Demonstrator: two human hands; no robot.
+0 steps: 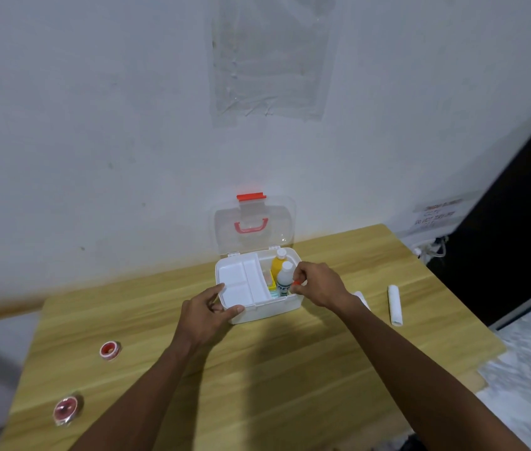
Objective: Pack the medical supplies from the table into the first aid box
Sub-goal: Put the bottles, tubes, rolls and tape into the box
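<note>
Nearest, two red-cored tape rolls [68, 410] [110, 350] lie on the light wooden table [290, 369]. The left hand [207, 315] clamps the front-left corner of the white plastic first aid box [267, 312], thumb on its rim. The right hand [318, 284] pinches a small red item [296, 283] over the box's right compartment — beside a white bottle [284, 278] and yellow bottle [278, 263]. A white rolled bandage [395, 305] lies right; the clear lid [254, 224] stands open.

The upright lid [254, 222] is blocking the far side of the first aid box [257, 307]; two bottles [282, 271] are filling its right compartment, while the white tray [241, 284] is lying open; both hands are crowding the near rim; the tabletop [274, 369] in front is staying free, between tape rolls [110, 350] left and a bandage roll [395, 305] right.
</note>
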